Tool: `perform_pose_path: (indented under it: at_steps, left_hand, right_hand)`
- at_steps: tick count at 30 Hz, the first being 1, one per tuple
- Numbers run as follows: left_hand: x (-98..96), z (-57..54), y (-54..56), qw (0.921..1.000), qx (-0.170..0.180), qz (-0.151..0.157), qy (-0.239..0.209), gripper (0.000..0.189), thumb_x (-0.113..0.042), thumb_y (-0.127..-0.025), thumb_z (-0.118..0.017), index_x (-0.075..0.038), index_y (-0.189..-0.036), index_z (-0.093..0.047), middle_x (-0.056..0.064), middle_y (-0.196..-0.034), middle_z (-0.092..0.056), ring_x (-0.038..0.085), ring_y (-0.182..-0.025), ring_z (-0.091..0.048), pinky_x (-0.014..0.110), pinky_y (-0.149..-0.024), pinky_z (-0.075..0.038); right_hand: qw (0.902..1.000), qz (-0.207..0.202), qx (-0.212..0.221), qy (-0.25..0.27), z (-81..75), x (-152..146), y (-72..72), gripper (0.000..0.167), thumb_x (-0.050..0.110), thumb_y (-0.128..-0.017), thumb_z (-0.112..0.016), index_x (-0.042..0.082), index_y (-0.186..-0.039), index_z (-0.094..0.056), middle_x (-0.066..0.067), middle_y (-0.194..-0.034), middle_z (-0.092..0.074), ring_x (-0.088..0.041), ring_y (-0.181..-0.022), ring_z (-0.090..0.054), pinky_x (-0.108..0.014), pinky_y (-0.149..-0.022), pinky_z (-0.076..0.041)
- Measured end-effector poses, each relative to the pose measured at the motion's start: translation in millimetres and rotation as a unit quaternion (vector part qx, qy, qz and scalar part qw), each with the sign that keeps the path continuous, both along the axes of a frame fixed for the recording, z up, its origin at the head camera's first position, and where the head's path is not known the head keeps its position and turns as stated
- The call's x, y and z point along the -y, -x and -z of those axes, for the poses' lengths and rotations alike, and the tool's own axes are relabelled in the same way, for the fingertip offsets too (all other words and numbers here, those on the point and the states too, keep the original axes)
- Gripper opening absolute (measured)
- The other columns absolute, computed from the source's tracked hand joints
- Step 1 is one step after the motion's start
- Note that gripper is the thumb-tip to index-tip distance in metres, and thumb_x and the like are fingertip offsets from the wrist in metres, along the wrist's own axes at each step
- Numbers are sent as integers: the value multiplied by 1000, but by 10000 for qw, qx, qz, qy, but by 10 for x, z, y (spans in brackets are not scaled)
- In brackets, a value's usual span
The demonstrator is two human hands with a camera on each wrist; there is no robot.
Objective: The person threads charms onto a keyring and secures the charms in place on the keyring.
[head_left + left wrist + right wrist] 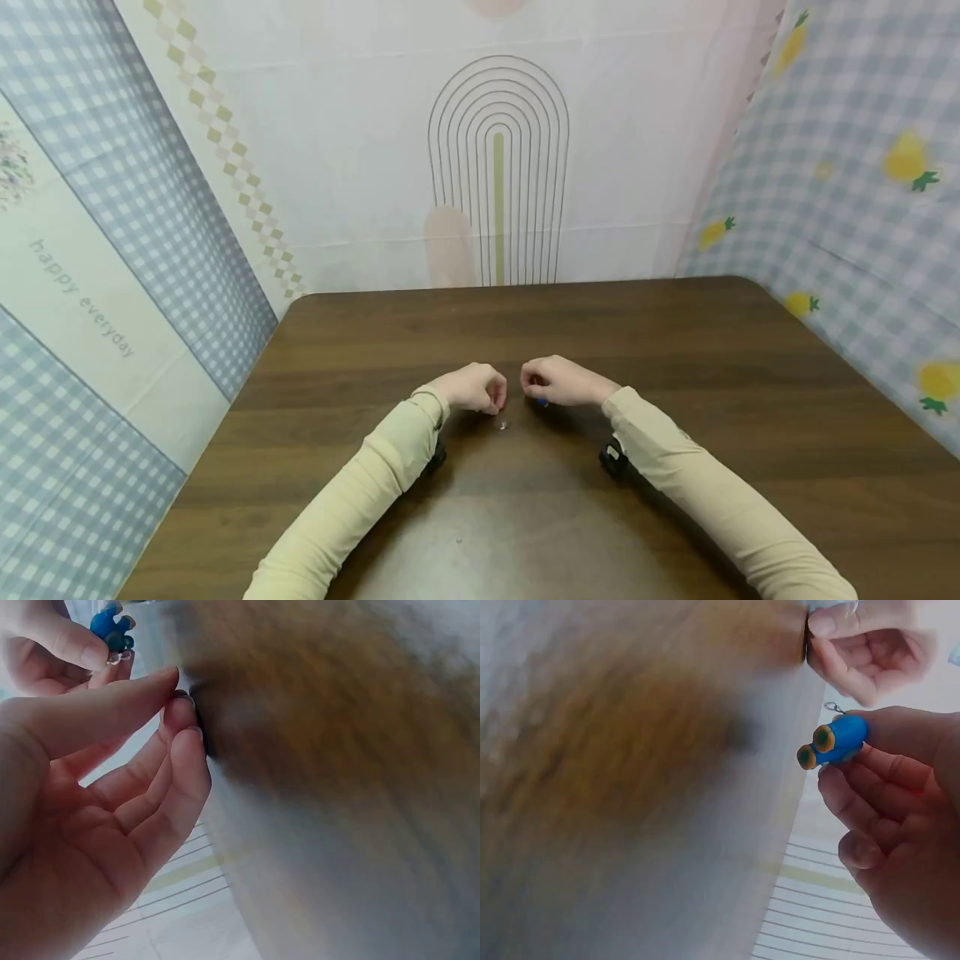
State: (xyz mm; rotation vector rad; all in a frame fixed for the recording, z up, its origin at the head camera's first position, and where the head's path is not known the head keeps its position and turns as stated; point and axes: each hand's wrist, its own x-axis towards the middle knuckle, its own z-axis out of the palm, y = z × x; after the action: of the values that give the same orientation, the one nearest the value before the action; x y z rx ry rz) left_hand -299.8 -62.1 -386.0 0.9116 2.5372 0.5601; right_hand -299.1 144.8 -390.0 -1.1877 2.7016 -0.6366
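Both hands rest close together at the middle of a brown table. My right hand pinches a small blue charm with two yellow-rimmed round ends and a tiny metal clasp on top. The charm shows just under that hand in the head view, and again as the blue charm in the left wrist view. My left hand has its fingers curled, thumb against the fingertips. Nothing shows between them. A tiny silvery piece lies on the table just below the left hand.
Patterned cloth walls stand close on the left, back and right of the table. Both wrist views are blurred over the table surface. Beige sleeves cover both forearms.
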Motion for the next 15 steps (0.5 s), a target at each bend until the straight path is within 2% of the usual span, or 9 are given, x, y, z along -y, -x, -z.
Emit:
perform_pose_path:
  at_steps: [4,6,9,12,15]
  left_hand:
    - [-9,-23,-28,9996,248,144,36,8,-2,-87,-67,-10,-89,-64,-2,-74,-60,9,-62,-54,19,-56,-45]
    - [-21,-47,-56,9984,447,324,83,8,-8,-89,-67,-11,-95,-63,0,-79,-62,10,-64,-55,20,-57,-46]
    - [-54,-90,-119,9948,631,736,324,21,-21,-87,-73,-13,-103,-61,0,-87,-61,10,-73,-55,20,-63,-46]
    - [-95,-124,-199,9885,584,1188,729,37,-27,-81,-79,-16,-108,-58,0,-92,-57,10,-81,-51,20,-71,-43]
    - [-124,-128,-271,9846,340,1420,965,38,-21,-78,-82,-16,-106,-58,3,-92,-55,10,-80,-48,20,-72,-40]
  right_hand:
    - [9998,139,90,53,-14,-32,-1,10,8,-94,-58,10,-84,-59,1,-79,-57,-6,-68,-49,-22,-66,-44]
    - [9998,173,100,93,-16,-47,6,10,7,-94,-58,10,-84,-59,0,-79,-57,-7,-69,-50,-23,-66,-44]
    - [9997,175,76,157,-16,-61,23,10,7,-94,-58,10,-85,-59,0,-80,-57,-8,-69,-50,-24,-67,-44]
    - [9996,157,148,176,-5,-67,35,10,8,-95,-57,10,-86,-59,-1,-80,-57,-7,-69,-49,-24,-66,-43]
    - [9994,146,255,168,12,-65,35,10,9,-96,-57,9,-86,-59,0,-80,-57,-7,-68,-49,-24,-66,-43]
